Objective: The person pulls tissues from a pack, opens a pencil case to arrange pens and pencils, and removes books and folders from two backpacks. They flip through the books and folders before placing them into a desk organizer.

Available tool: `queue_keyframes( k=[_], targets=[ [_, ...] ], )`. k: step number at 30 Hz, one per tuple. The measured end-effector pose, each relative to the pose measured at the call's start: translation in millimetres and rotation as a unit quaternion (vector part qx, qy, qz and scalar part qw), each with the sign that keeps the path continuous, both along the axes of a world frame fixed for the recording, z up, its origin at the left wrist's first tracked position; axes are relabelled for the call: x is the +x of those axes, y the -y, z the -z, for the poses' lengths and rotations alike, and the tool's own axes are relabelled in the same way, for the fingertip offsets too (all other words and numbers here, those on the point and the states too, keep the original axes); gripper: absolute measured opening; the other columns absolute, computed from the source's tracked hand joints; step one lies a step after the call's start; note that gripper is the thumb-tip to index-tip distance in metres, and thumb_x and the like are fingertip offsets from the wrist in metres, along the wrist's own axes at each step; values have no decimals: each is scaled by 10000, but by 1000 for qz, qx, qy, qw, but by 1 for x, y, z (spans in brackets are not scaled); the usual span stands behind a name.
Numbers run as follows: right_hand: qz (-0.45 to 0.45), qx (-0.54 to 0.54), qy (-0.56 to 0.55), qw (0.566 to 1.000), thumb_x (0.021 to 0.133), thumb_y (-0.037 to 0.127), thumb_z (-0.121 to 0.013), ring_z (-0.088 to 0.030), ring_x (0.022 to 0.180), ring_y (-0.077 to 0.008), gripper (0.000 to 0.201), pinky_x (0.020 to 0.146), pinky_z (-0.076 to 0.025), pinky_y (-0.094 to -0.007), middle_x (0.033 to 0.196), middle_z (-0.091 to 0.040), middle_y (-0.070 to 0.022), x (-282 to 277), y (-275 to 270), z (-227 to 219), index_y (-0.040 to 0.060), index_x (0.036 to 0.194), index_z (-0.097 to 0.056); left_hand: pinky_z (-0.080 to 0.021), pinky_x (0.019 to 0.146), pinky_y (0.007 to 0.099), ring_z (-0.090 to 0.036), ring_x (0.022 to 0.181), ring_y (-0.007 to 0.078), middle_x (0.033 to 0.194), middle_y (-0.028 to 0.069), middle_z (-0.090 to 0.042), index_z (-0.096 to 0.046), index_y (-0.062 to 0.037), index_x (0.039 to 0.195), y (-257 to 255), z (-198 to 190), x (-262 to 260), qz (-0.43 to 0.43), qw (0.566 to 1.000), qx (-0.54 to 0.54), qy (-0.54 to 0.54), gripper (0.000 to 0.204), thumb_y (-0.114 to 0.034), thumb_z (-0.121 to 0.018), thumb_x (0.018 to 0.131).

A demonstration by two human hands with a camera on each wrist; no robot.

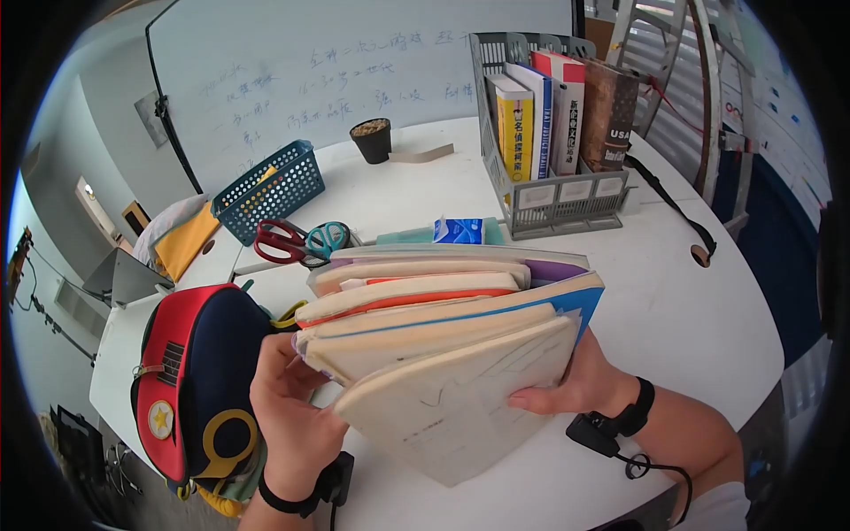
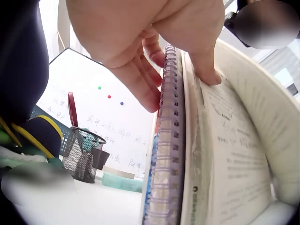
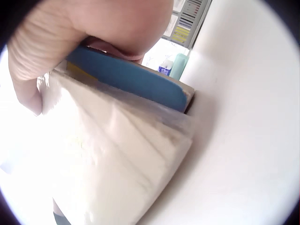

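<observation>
A thick stack of books and notebooks [image 1: 452,327] stands on edge over the near part of the table, gripped at both sides. My left hand [image 1: 297,411] holds its left side; in the left wrist view that hand [image 2: 154,47] has its thumb on a printed page and its fingers past a spiral-bound spine [image 2: 169,140]. My right hand [image 1: 580,385] grips the right side, thumb on the front pale cover [image 1: 460,398]. The right wrist view shows the right hand [image 3: 89,37] around a blue-edged book [image 3: 131,82] and the pale cover [image 3: 108,154]. Fingers behind the stack are partly hidden.
A grey rack [image 1: 567,208] with upright books stands at the back right. Behind the stack are scissors [image 1: 282,241], a blue packet [image 1: 459,232], a teal basket [image 1: 270,196] and a plant pot [image 1: 372,142]. A red and navy bag [image 1: 208,380] sits at the left.
</observation>
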State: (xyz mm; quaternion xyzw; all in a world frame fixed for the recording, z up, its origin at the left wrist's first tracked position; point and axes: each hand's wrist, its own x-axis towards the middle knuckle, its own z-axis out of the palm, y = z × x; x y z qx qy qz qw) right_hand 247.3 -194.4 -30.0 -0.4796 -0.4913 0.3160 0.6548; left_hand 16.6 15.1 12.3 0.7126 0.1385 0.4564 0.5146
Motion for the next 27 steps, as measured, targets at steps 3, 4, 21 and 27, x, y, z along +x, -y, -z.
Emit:
queue_keyframes(
  k=[3,4,21,27],
  targets=[
    [1,-18,10,1000,798,155,-950,-605,1330,-221,876,1138,-492,-394,1458,-624,-121,1,2,0,22,1523,-476,-553,969,291,-715,1043,137,1085,65,-725,-678,-4,1143,-12,-6,-9,-10,996,47,-72,500,-81,-994,763],
    [1,-19,10,1000,798,155,-950,-605,1330,-221,876,1138,-492,-394,1458,-624,-121,1,3,1,22,1523,-476,-550,958,289,-712,1031,133,1086,60,-728,-692,4,1139,-16,-7,-12,37,992,59,-100,491,-86,-992,760],
    [-18,-27,-41,999,800,152,-965,-590,1353,-205,891,1157,-483,-387,1470,-618,-112,-1,1,3,17,1531,-474,-467,1089,363,-583,1278,227,1460,173,-491,-517,67,1442,-20,5,-2,171,981,2,-89,958,-262,-958,657],
    [-26,-26,-10,999,799,195,-970,-581,1370,-221,931,1163,-476,-386,1490,-601,-129,-1,0,4,4,1546,-449,-491,1115,376,-601,1277,224,1426,164,-539,-528,69,1424,-24,10,-9,209,975,-19,-68,889,-222,-936,691]
  ],
)
